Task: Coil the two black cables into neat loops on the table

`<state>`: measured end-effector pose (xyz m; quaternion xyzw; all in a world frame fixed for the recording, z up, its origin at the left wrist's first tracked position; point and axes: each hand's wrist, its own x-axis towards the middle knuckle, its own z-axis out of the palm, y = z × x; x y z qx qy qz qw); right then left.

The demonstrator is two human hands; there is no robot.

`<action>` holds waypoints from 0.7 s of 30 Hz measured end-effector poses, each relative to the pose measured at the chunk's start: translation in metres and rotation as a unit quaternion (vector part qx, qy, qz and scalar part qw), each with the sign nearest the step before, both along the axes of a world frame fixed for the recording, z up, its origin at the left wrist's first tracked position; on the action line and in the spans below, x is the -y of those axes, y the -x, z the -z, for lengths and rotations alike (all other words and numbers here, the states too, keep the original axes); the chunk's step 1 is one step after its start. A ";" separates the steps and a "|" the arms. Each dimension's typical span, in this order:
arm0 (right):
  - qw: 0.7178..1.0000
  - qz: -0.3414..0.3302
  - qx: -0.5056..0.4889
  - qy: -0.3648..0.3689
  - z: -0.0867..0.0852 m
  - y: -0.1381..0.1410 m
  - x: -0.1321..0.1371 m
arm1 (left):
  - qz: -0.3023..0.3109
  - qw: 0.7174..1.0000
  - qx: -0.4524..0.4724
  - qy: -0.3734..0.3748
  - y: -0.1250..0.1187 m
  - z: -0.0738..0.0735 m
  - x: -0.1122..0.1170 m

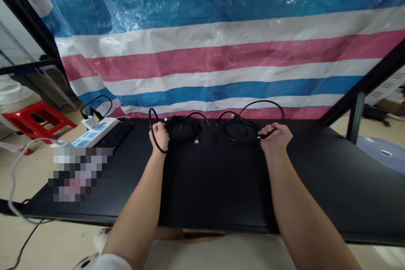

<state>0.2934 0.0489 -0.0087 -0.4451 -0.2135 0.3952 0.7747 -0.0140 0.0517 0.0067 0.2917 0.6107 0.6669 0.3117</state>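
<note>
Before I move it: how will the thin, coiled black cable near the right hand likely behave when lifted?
The thin, coiled black cable looks bendy but springy: its loop by the right hand arches up rather than drooping. Being slim, it is probably light. Its turns look loosely laid on the flat black tabletop, so lifting one end may unwind them.

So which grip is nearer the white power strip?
Left. The left grip sits right of the white power strip, by the left edge of the two black cable coils; the right grip is farther off, by their right edge.

Left hand, right hand, both gripping cables
</note>
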 end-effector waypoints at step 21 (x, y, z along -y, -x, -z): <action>0.897 0.179 0.360 0.182 0.002 0.013 -0.003 | 0.033 0.993 0.110 -0.018 -0.002 -0.007 0.005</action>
